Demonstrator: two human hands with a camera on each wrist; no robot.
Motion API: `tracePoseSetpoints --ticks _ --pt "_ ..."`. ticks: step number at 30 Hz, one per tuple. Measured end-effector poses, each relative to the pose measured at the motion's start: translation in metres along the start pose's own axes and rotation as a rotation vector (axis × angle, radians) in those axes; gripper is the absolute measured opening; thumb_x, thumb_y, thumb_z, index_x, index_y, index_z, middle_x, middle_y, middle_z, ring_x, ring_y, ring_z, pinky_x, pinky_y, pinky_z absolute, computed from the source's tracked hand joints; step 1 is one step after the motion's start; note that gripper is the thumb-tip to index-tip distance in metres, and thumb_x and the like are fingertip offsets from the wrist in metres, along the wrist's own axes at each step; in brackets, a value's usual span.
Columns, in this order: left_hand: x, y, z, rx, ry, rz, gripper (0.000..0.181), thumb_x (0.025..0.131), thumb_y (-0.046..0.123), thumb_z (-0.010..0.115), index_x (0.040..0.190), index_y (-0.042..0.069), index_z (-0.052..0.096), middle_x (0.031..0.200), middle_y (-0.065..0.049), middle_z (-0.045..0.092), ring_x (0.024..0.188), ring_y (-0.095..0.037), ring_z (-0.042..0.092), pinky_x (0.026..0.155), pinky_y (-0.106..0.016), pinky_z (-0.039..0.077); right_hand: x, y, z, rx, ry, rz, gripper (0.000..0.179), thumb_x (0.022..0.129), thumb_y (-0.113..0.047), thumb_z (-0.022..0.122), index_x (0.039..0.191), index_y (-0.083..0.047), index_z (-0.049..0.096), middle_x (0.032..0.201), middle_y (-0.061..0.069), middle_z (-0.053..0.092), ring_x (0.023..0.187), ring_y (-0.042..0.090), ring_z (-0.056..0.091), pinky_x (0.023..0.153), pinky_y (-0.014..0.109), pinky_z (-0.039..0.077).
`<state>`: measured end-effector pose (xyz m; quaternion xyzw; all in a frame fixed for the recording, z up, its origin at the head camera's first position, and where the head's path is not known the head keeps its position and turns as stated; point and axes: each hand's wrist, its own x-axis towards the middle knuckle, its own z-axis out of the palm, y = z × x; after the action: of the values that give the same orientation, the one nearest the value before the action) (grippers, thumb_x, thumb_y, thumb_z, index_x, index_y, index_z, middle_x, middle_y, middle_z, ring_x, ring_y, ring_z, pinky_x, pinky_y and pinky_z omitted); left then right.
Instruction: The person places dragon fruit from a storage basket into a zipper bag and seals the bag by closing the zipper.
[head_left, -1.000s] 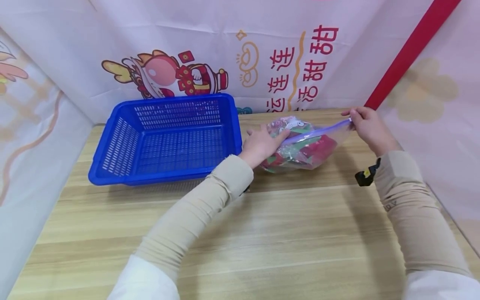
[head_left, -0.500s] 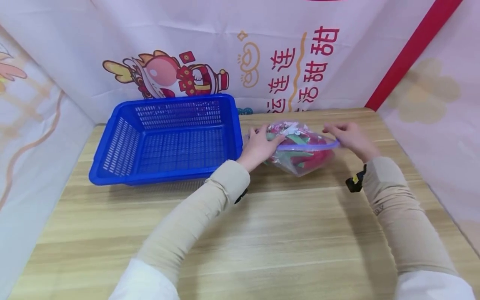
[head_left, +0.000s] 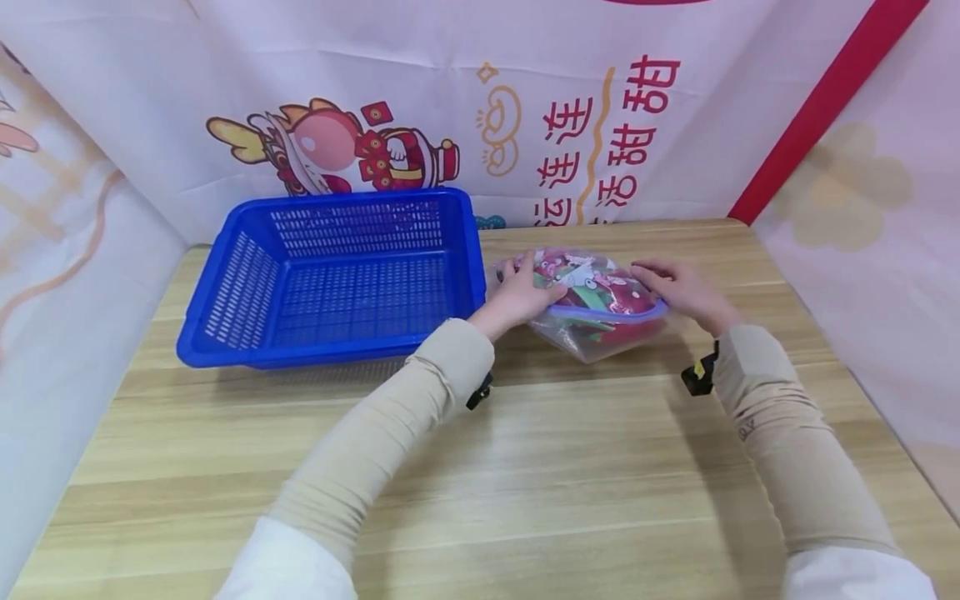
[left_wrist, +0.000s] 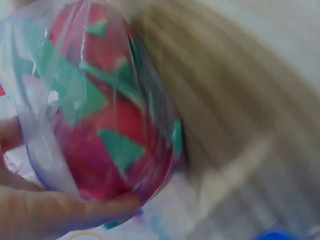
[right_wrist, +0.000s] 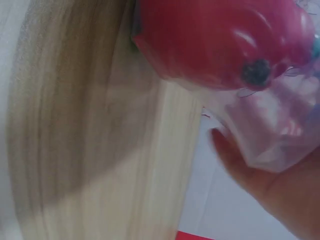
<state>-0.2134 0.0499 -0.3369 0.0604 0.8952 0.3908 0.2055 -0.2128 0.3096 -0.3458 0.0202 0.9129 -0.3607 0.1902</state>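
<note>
A clear zip-lock bag (head_left: 588, 337) with a purple seal strip and printed cartoon figures lies on the table, right of the blue basket. Inside are red, rounded fruits with green pointed scales, like dragon fruit (left_wrist: 107, 125). My left hand (head_left: 517, 296) grips the bag's left part, its thumb across the front. At the bag's right end, my right hand (head_left: 686, 292) holds the plastic beside the strip. In the right wrist view, a smooth red fruit (right_wrist: 215, 40) with a dark end shows through the bag, near the thumb; the other fingers are mostly hidden there.
The blue slotted basket (head_left: 360, 292) stands close to the bag's left side. Behind it hangs a white printed cloth (head_left: 420, 50), with more cloth along both sides. Wood-grain table (head_left: 585, 492) stretches in front of the hands.
My right hand has moved left and inward from the outstretched bag end. The seal strip has swung down toward the front, and the bag is more bunched up. My left hand has barely shifted.
</note>
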Motion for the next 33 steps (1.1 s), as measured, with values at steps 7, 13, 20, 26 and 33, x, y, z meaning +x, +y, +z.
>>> tracePoseSetpoints --ticks 7,13,20,26,33 --pt "0.008 -0.007 0.015 -0.115 0.132 0.076 0.078 0.095 0.034 0.058 0.154 0.013 0.012 0.159 -0.017 0.003 0.147 -0.035 0.015 0.119 -0.047 0.025 0.000 0.002 0.010 0.053 -0.128 0.055 0.093 0.088 -0.076 0.024 0.155 -0.013 0.009 0.156 0.027 0.016 0.143 0.047 0.016 0.111 0.069 0.014" --pt "0.012 -0.010 0.024 -0.249 0.210 0.043 0.088 0.093 0.033 0.061 0.155 0.016 0.002 0.160 -0.016 -0.011 0.149 -0.037 0.008 0.119 -0.050 0.021 0.004 0.006 0.015 0.065 -0.089 0.043 0.090 0.088 -0.073 0.036 0.155 -0.019 0.010 0.154 0.025 0.021 0.137 0.043 0.025 0.111 0.066 0.020" --pt "0.013 -0.015 0.022 -0.337 0.220 -0.010 0.102 0.086 0.039 0.068 0.154 0.013 -0.003 0.161 -0.016 -0.010 0.150 -0.032 -0.001 0.121 -0.049 0.016 0.007 0.009 0.022 0.060 -0.009 -0.025 0.083 0.092 -0.063 0.042 0.153 -0.012 0.017 0.151 0.027 0.027 0.132 0.042 0.032 0.111 0.061 0.025" --pt "0.010 -0.015 0.019 -0.439 0.263 -0.003 0.080 0.093 0.051 0.049 0.153 0.012 0.014 0.160 -0.016 0.005 0.148 -0.032 0.016 0.121 -0.045 0.020 0.006 0.010 0.027 0.058 0.019 -0.019 0.085 0.090 -0.066 0.042 0.154 -0.015 0.017 0.149 0.026 0.030 0.131 0.041 0.034 0.109 0.061 0.028" --pt "0.008 -0.014 0.021 -0.398 0.305 -0.019 0.076 0.092 0.051 0.052 0.152 0.017 0.021 0.158 -0.017 0.019 0.145 -0.033 0.025 0.119 -0.045 0.025 -0.001 0.012 0.029 0.084 0.053 -0.021 0.076 0.092 -0.062 0.043 0.153 -0.021 0.021 0.155 0.024 0.022 0.136 0.042 0.028 0.113 0.063 0.021"
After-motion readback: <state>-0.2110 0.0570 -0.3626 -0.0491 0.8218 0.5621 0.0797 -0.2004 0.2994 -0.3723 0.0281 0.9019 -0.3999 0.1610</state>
